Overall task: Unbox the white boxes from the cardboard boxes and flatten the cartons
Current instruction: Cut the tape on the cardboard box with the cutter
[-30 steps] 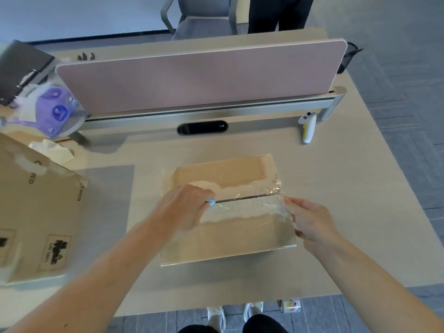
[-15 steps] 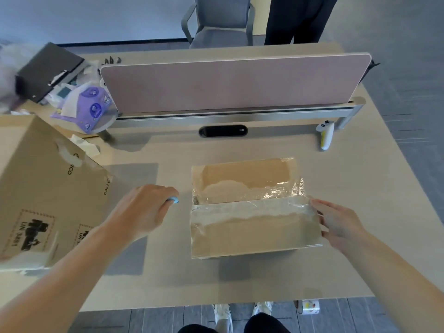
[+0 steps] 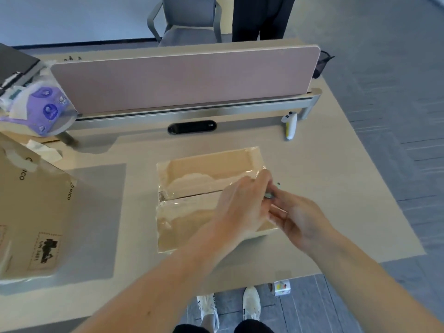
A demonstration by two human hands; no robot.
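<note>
Two hands meet at the right end of a sealed cardboard carton [image 3: 204, 169] in the middle of a pale table [image 3: 336, 188]. The left hand [image 3: 242, 207], reaching across the carton's near half, has its fingers curled round a small grey object [image 3: 268, 195] that pokes out at the fingertips. The right hand [image 3: 298, 215] lies just beside it, palm up and fingers loosely bent, its thumb touching the same spot. Whether it grips anything cannot be told.

The carton's centre seam [image 3: 189, 195] runs side to side under glossy clear tape [image 3: 173, 212], so nearly the whole seam lies to the left of the grip. A stroke along it would likely travel leftwards, towards the left arm's own side, and the right hand is the nearer one to steady that end.

The flaps are closed and nothing inside shows, so no white box is in view. A larger printed carton [image 3: 31, 212] lies at the table's left edge, its inside also hidden. A white controller [image 3: 290, 126] rests near the pink divider [image 3: 187, 75], well apart from the work.
</note>
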